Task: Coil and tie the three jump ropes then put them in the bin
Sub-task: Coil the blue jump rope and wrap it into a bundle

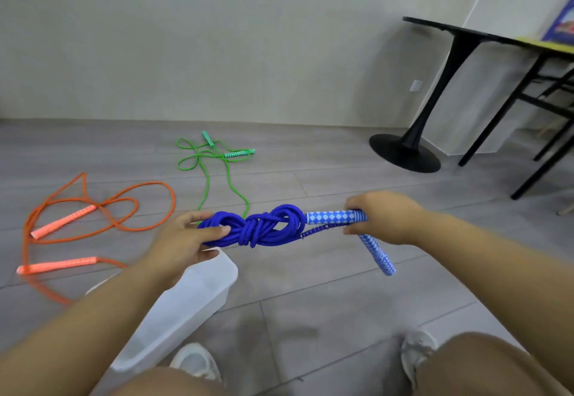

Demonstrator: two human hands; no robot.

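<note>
**Item 1, blue jump rope** (257, 229): coiled into a bundle and knotted round its middle. It is held level in the air between both hands, above the floor (310, 302) and over the far end of the bin.
- Left hand (183, 240): fingers and thumb are curled round the left end of the bundle.
- Right hand (383, 217): closed round the ends of the two blue-and-white checked handles. One handle (330, 217) is laid level toward the knot. The other handle (377, 254) is angled downward.

**Item 2, orange jump rope** (63, 221): uncoiled, spread in loose loops on the floor at left, with its two handles lying apart.

**Item 3, green jump rope** (237, 153): uncoiled, spread on the floor farther back, near the wall.

**Item 4, bin** (192, 296): translucent white, set on the floor and partly covered by the left forearm.

**Also noted:** a black pedestal table (435, 85) at right and white shoes (195, 361) at the lower edge.
</note>
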